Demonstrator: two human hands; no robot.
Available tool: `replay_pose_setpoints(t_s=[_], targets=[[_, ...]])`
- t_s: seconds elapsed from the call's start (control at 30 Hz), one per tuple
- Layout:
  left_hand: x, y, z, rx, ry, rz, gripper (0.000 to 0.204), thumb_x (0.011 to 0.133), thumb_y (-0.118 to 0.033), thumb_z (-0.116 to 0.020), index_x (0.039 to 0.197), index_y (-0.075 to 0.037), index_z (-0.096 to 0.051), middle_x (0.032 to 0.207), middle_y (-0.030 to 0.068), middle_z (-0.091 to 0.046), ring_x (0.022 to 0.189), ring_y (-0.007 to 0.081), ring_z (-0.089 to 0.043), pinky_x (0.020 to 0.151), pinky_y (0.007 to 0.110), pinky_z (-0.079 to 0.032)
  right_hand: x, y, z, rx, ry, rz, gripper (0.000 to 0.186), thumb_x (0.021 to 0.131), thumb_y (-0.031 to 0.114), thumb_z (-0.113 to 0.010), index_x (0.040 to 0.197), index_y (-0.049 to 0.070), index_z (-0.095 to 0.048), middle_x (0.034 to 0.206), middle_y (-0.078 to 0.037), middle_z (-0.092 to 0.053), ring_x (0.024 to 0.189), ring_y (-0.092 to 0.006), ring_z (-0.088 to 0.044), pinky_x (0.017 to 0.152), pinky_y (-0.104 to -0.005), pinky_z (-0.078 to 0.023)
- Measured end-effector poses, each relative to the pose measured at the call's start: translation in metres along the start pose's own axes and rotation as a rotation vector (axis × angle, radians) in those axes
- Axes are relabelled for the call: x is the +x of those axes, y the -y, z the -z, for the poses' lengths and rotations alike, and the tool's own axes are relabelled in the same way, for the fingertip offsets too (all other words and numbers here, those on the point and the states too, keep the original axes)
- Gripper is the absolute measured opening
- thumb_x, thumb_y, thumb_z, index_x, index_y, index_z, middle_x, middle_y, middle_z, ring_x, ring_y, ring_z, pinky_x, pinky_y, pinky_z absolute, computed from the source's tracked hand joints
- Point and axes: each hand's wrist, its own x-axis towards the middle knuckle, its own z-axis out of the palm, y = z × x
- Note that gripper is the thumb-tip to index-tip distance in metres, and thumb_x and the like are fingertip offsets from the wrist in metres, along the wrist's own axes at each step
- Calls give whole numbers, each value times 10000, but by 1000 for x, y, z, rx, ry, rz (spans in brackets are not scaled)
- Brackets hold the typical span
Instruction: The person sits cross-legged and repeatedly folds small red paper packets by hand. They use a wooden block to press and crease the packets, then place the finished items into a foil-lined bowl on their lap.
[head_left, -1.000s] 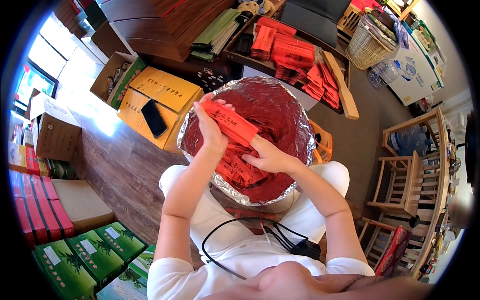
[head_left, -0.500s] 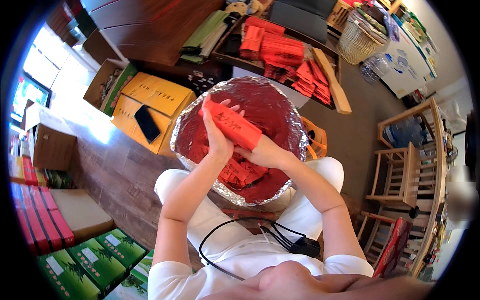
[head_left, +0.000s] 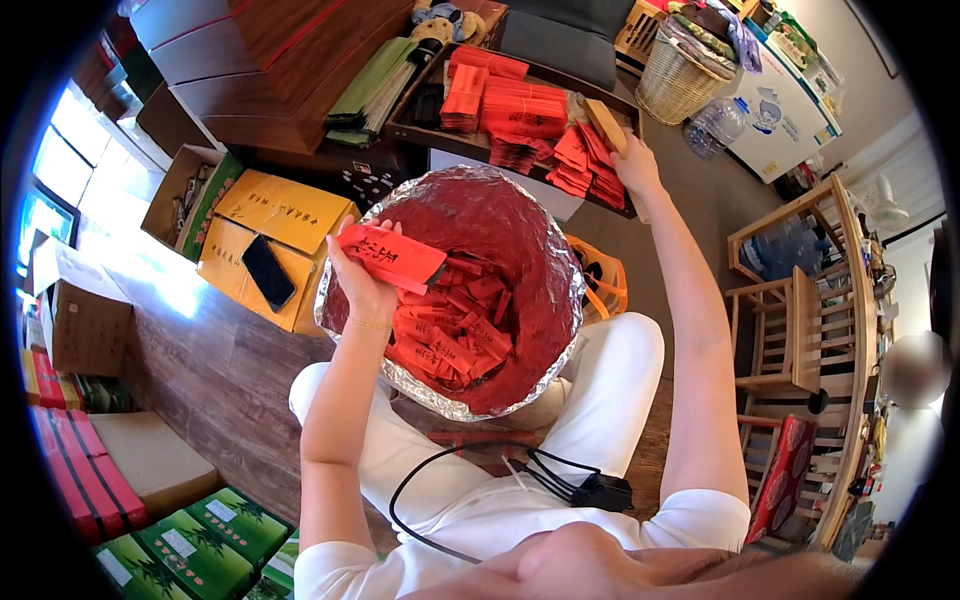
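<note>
Across my left hand (head_left: 362,285) lies a red paper packet (head_left: 395,257) with black writing, its fingers around the far side and the thumb at the near left. It is above the left part of a large round tub (head_left: 545,300), red inside with crinkled silver foil on its rim. Many folded red packets (head_left: 450,345) lie loose in the tub's bottom. My right hand (head_left: 638,168) reaches far right, fingers closed round a flat wooden bar (head_left: 605,125) at the right edge of a dark tray (head_left: 400,130). The bar's middle is hidden by the hand.
Stacks of red paper (head_left: 522,108) fill the tray. Left of the tub are yellow cartons (head_left: 285,200) with a black phone (head_left: 268,272) on top. An orange bag (head_left: 605,285) is beside the tub. Wooden chairs (head_left: 775,335) stand right, green boxes (head_left: 195,540) lower left.
My right hand has left the red packet and moved up and right to the wooden bar. My left hand, keeping the packet, has shifted left and lower. The view has shifted a little.
</note>
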Motion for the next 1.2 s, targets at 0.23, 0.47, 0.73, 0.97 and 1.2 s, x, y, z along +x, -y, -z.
replay_pose_setpoints(t_s=[0.23, 0.47, 0.73, 0.97, 1.2], targets=[[-6, 0, -2, 44, 81, -78, 434, 1021, -435, -318, 1263, -103, -458, 986, 136, -583, 974, 307, -603, 1021, 509, -437, 26, -2, -24, 8, 131, -215, 676, 716, 213, -736, 1294, 35, -436, 1183, -230, -605, 1102, -389, -590, 931, -447, -482], [0, -11, -4, 27, 84, -213, 400, 1017, -429, -327, 1163, -98, -497, 925, 111, -587, 867, 299, -615, 912, 462, -489, 25, 3, 23, 122, -150, -201, 799, 726, 285, -730, 1384, 9, -369, 1251, -261, -510, 1158, -394, -532, 958, -431, -451], [-3, -28, -7, -65, 41, -288, 346, 1012, -412, -324, 1093, -115, -482, 905, 103, -581, 879, 321, -601, 892, 448, -481, -161, 137, 100, 648, 222, 94, 295, 786, 40, -597, 1070, 69, -524, 872, -179, -632, 770, -252, -642, 717, -369, -504], [2, -28, -4, 40, -11, -387, 313, 1000, -399, -364, 1070, -120, -486, 928, 93, -587, 898, 317, -626, 902, 442, -480, -206, 160, 63, 305, 254, 333, 494, 702, 8, -643, 1155, 83, -460, 1023, -187, -617, 914, -405, -612, 744, -475, -498], [1, -28, -2, 86, 25, -429, 286, 991, -392, -390, 1073, -130, -471, 939, 80, -575, 890, 307, -625, 895, 444, -483, -211, 163, 53, 202, 268, 387, 542, 670, -11, -642, 1171, 72, -450, 1025, -146, -599, 939, -367, -614, 741, -450, -507]])
